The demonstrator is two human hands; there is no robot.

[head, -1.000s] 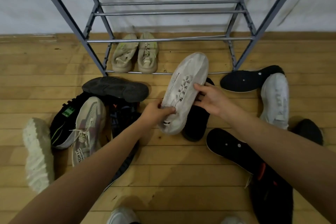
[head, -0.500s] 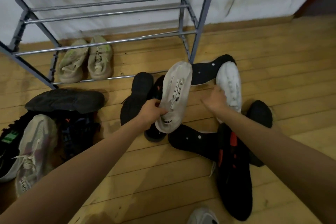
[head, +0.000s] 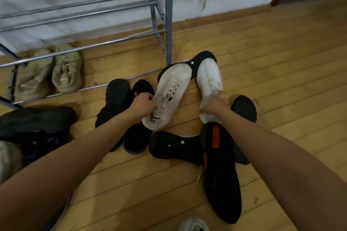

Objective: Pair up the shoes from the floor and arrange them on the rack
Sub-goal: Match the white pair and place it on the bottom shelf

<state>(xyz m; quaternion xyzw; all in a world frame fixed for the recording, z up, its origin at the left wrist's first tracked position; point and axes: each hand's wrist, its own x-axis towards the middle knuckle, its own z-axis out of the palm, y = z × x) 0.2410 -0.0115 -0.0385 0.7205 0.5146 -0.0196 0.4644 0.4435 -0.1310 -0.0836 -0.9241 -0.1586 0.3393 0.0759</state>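
My left hand (head: pixel 143 106) grips a white sneaker (head: pixel 172 90) by its collar and holds it off the floor, toe pointing away. Just to its right lies the matching white sneaker (head: pixel 210 82) on the wooden floor, and my right hand (head: pixel 216 104) closes on its heel end. The grey metal shoe rack (head: pixel 161 24) stands against the wall at the upper left. A beige pair (head: pixel 52 75) sits side by side on its lowest tier.
Black shoes lie scattered around the white pair: two at the left (head: pixel 116 103), an upturned sole (head: pixel 178 146), a black shoe with red marks (head: pixel 219 169) near me, another behind my right wrist (head: pixel 244 107). More dark shoes pile at the far left (head: pixel 35 120).
My view has swung right. My right hand left the held sneaker, reached over to the second white sneaker on the floor and took hold of it. My left hand keeps the first one.
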